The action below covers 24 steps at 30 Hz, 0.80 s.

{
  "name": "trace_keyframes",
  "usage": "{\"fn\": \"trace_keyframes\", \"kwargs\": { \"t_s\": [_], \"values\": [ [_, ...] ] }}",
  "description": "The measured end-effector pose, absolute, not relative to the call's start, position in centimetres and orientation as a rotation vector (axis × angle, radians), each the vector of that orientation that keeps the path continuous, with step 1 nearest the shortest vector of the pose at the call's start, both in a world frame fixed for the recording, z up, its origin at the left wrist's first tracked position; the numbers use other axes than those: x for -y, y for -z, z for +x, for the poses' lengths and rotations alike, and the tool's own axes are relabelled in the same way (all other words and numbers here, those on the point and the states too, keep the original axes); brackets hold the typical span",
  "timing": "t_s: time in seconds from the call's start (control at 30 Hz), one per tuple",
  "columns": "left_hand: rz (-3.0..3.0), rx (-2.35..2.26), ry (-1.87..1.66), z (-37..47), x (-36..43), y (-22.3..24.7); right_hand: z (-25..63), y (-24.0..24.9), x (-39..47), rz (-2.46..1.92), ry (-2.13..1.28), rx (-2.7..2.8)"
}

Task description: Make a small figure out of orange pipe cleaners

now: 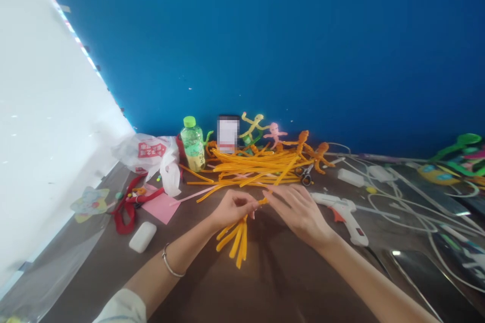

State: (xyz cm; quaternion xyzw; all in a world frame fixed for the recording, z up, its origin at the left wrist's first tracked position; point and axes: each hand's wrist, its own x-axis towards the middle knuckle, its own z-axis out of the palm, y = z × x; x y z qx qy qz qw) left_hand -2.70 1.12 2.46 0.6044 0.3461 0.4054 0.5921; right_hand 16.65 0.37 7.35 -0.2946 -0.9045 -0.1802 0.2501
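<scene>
Blue wall (288, 50): behind dk brown worktop (212, 295), white wall (41, 91) at L.
L hand (232, 209): pinching fuzzy orange stems (244, 243).
R hand (297, 213): can't tell grip.

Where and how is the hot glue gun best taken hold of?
Take the hot glue gun by its handle, probably from the near side, at the picture's lower right. It lies on its side, handle slanting towards the camera and red trigger facing left, so the handle looks easiest to close around. Better avoid the barrel; its left end might be hot.
</scene>
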Motion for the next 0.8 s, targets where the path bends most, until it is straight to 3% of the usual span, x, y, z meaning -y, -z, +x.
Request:
{"fn": "trace_keyframes", "kwargs": {
  "t_s": [0.23, 0.43, 0.53, 0.7, 0.8],
  "values": [
    [1.756, -0.896, -1.062, -2.7, -1.0, -2.6, 16.3, -7.5, -1.4, -0.916, 0.064, 2.505],
    [2.213, -0.950, -1.316, -2.5, -1.1, -1.2, 15.5, -8.8, -1.1, -1.464, -0.918, 2.256],
    [2.092, -0.968, -1.295, -2.4, -1.0, -1.3, 15.2, -9.3, -0.9, -1.473, -1.317, 2.018],
    [1.447, -0.884, -1.070, -2.7, -1.1, -2.4, 15.5, -9.6, -1.0, -1.315, -1.477, 1.819],
    [1.251, -0.823, -0.997, -3.0, -1.4, -2.3, 16.0, -9.6, -1.0, -1.302, -1.244, 1.945]
  ]
}}
